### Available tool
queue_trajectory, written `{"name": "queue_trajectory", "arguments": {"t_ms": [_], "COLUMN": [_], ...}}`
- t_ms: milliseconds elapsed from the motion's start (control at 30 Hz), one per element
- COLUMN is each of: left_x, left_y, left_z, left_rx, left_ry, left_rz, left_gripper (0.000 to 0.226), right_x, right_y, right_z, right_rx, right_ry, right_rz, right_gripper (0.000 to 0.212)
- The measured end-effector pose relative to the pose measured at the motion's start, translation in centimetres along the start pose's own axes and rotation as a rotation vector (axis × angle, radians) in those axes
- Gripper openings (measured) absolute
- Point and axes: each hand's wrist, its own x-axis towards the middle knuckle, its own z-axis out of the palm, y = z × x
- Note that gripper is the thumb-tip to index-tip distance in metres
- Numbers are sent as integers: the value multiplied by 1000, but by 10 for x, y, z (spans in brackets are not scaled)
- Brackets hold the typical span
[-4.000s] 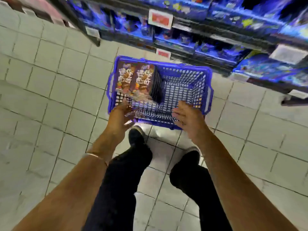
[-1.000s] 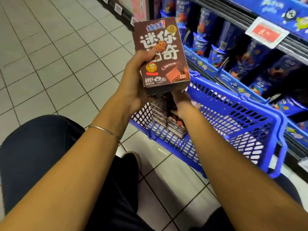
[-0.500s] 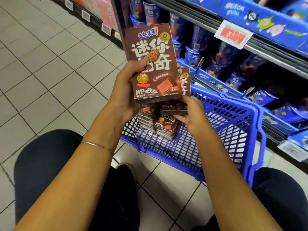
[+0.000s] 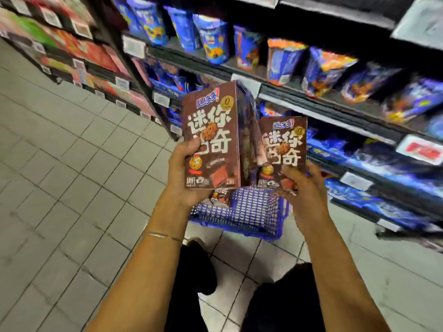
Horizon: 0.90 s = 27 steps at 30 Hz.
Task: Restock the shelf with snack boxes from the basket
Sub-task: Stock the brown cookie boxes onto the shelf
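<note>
My left hand (image 4: 182, 173) grips a brown snack box (image 4: 212, 130) with white characters, held upright in front of the shelf. A second brown snack box (image 4: 285, 149) stands upright beside it, gripped from below by my right hand (image 4: 304, 188). The two boxes touch side by side. Below them the blue basket (image 4: 254, 212) rests on the floor, with at least one more brown box (image 4: 221, 196) showing inside it. The dark shelf (image 4: 311, 101) with blue snack packs runs across the right.
Blue cup-shaped snack packs (image 4: 213, 39) line the upper shelf and blue bags fill the lower ones. White and red price tags (image 4: 422, 150) hang on the shelf edges. Red and pink boxes (image 4: 91, 51) fill the far left shelving. My legs and shoes stand on grey floor tiles (image 4: 60, 188).
Both hands have risen from the basket, each with a brown box. My right hand has lifted its box up beside the left one. My view has tilted up toward the shelf.
</note>
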Motion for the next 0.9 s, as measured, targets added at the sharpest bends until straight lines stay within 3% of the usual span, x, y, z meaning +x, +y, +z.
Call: {"name": "queue_trajectory", "arguments": {"t_ms": [67,133,300,467,533,567,600,633,667,800,900], "left_x": [-36,-67,-124,-154,-163,-162,-160,-159,-160,-171,-197], "left_y": [25,49,89,110,112,115,118,122,129,149,149], "left_z": [57,110,230,336,359,371,385,404,425,494,530], "left_rx": [30,62,83,86,198,291,407,417,394,368,410], "left_ry": [-98,-180,-422,-606,-712,-754,-720,-707,-694,-949,-1295], "left_rz": [-47,-52,65,232,287,290,368,400,429,414,331], "left_gripper": [78,88,70,48,18,21,37,30,8,40,31], "right_x": [-37,-72,-137,-183,-199,-205,-211,-216,-221,-236,-243], "right_y": [-61,-120,-250,-353,-389,-406,-422,-436,-451,-502,-537], "right_z": [-15,-33,-84,-114,-123,-126,-131,-136,-141,-156,-167], "right_rx": [53,70,118,227,257,278,295,304,304,283,207], "right_ry": [15,27,45,111,145,162,178,195,215,315,349], "right_rz": [-23,-109,-346,-644,-746,-792,-835,-877,-919,-1042,-1058], "right_gripper": [27,36,41,64,58,53,48,44,43,51,53]}}
